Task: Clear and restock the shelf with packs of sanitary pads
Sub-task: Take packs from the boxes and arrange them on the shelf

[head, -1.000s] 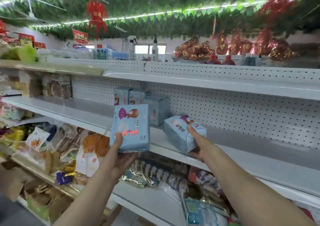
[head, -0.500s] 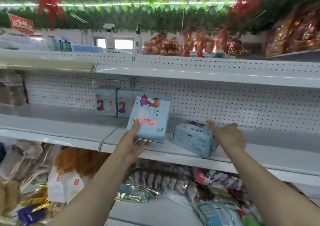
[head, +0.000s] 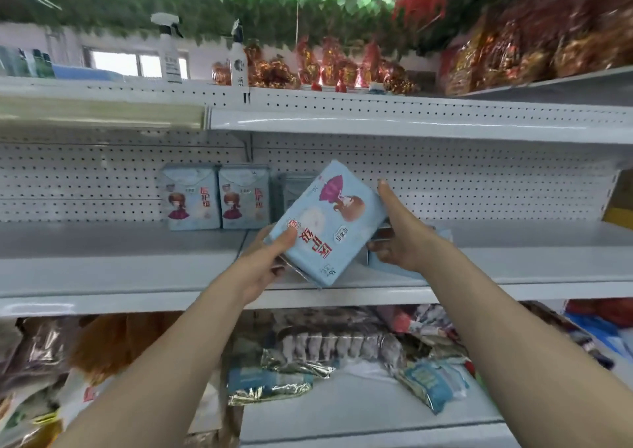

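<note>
left hand (head: 263,259) pinches tilted pad pack (head: 329,221) at lower corner, thumb on front. right hand (head: 400,238) flat, fingers straight along its right edge. pack hovers over middle shelf (head: 120,269), near two standing packs (head: 212,197). likely light, squashy, slick film: grip by edges.

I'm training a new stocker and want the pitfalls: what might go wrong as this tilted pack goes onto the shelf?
1. The tilted pack is pinched at its lower corner by the left hand, with the right hand at its edge; it might slip.
2. A second pack lies near the shelf front edge; a nudge may push it off.
3. The upright packs behind could topple.
</note>
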Tool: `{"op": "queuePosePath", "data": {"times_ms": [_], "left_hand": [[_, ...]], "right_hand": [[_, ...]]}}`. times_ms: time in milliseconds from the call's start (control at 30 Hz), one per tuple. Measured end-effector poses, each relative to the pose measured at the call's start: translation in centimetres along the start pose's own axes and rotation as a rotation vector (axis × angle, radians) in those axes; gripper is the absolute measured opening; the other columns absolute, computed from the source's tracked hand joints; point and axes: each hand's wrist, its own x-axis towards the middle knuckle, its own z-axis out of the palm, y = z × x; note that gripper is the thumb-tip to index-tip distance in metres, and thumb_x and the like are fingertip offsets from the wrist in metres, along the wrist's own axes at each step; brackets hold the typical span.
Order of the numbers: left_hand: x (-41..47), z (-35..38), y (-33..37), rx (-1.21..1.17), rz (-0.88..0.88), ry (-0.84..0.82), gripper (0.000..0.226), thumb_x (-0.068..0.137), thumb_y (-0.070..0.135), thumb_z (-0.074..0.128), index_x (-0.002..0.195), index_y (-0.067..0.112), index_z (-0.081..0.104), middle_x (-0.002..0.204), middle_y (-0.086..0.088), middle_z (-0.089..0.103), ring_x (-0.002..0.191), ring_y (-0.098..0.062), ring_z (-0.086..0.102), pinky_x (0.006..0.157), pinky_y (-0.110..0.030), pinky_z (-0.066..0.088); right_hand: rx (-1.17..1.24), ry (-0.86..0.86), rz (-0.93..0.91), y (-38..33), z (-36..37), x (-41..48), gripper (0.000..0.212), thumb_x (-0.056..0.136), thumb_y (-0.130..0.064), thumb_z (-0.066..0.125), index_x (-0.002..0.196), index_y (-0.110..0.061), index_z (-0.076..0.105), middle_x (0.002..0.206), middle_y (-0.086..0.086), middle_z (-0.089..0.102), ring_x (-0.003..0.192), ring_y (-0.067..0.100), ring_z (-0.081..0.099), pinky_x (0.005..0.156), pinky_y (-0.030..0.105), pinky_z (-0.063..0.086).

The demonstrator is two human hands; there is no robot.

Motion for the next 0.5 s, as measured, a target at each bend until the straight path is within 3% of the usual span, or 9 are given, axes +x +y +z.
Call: {"op": "queuePosePath", "data": {"times_ms": [67,133,233,333,433,500], "left_hand": [[0.0,-1.0,0.6,0.0,0.007,-0.011,0.065,0.062,0.045,0.081,0.114,0.011,0.064,0.101,-0.009,0.068,0.061,-0.011,0.048,0.054,-0.023,0.041],[0.2,-2.1,1.0,0.015,0.022,-0.008,0.069,0.065,0.039,0.08,0.122,0.004,0.061,0.094,-0.009,0.071,0.057,-0.011,0.052,0.053,-0.021,0.048],[0.2,-3.7,1.8,0.035,0.03,-0.036,0.075,0.069,0.04,0.078,0.136,0.015,0.053,0.104,-0.007,0.075,0.079,-0.017,0.068,0.071,-0.028,0.059],[0.1,-4.8,2.4,-0.081,-0.023,-0.071,0.082,0.068,0.062,0.07,0.139,0.025,0.051,0.123,-0.012,0.066,0.11,-0.028,0.066,0.087,-0.042,0.059],[0.1,-5.3,2.9,-0.254,-0.074,-0.098,0.085,0.072,0.079,0.057,0.135,0.022,0.055,0.132,-0.015,0.054,0.124,-0.037,0.054,0.095,-0.057,0.053],[0.0,-5.2,3.2,-0.332,-0.088,-0.099,0.083,0.075,0.081,0.054,0.13,0.018,0.059,0.131,-0.018,0.059,0.126,-0.04,0.054,0.093,-0.062,0.052]], "right_hand": [[0.024,-0.012,-0.019,0.1,0.8,-0.2,0.066,0.08,-0.086,0.045,0.085,-0.022,0.061,0.079,0.006,0.064,0.063,0.019,0.056,0.048,0.024,0.045],[0.075,-0.029,-0.03,0.1,1.5,-0.4,0.063,0.083,-0.082,0.047,0.095,-0.023,0.064,0.079,0.007,0.071,0.067,0.021,0.067,0.058,0.028,0.057],[0.159,-0.105,-0.023,0.3,2.2,-0.6,0.072,0.08,-0.081,0.052,0.121,-0.022,0.063,0.113,0.019,0.068,0.087,0.031,0.076,0.083,0.043,0.061],[0.28,-0.207,0.013,0.6,2.9,-0.8,0.086,0.076,-0.081,0.058,0.136,-0.02,0.053,0.132,0.024,0.058,0.103,0.047,0.069,0.086,0.053,0.059],[0.343,-0.271,0.061,0.8,4.1,-1.0,0.087,0.08,-0.081,0.053,0.13,-0.01,0.055,0.135,0.023,0.056,0.111,0.045,0.067,0.09,0.053,0.058],[0.278,-0.282,0.065,1.0,5.5,-1.1,0.082,0.081,-0.081,0.051,0.109,-0.005,0.062,0.132,0.02,0.057,0.113,0.04,0.067,0.09,0.051,0.058]]}}
